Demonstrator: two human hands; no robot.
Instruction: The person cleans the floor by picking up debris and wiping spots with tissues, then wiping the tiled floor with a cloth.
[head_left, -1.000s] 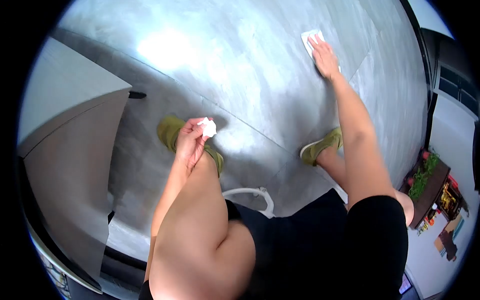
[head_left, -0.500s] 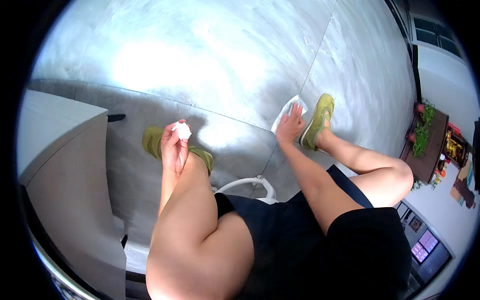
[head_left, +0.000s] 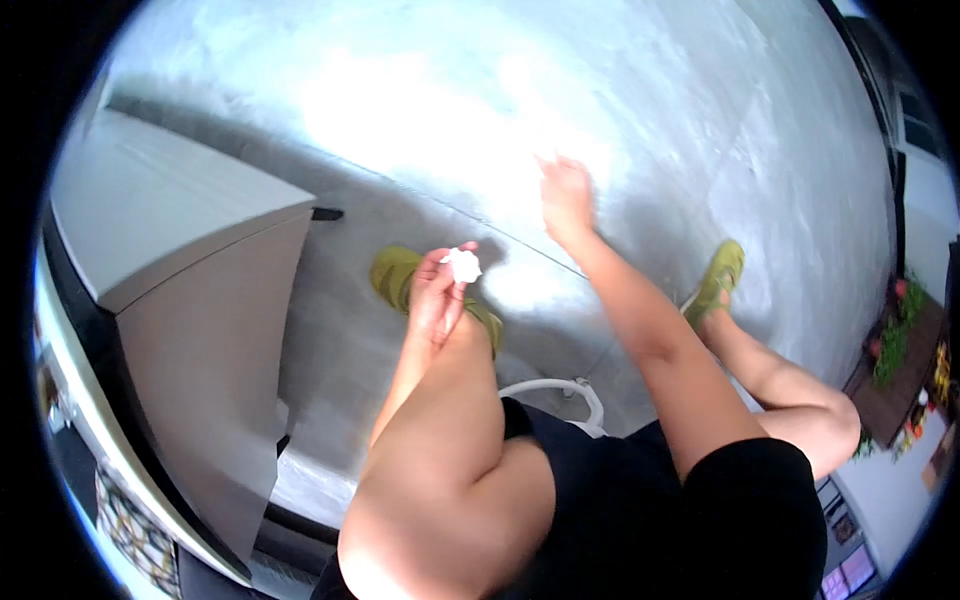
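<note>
My left hand (head_left: 436,302) is closed in a pinch around a crumpled white tissue (head_left: 464,266), beside my left knee and above one green shoe (head_left: 394,277). Farther out, my right hand (head_left: 568,198) reaches over the grey floor (head_left: 420,215) with its fingers stretched out and slightly apart. Bright glare washes out its fingertips, and no white cloth can be told from the floor there. The other green shoe (head_left: 716,283) is to the right of this hand.
A pale cabinet (head_left: 200,300) with a dark foot (head_left: 327,214) stands at the left. A curved white bar (head_left: 560,384) is low between my legs. Green plants (head_left: 898,340) and a dark brown shelf (head_left: 895,392) are at the right edge.
My right hand first came back from far out with the white cloth beneath it, then swept outward and left into the glare. My left hand keeps its tissue; the view has shifted.
</note>
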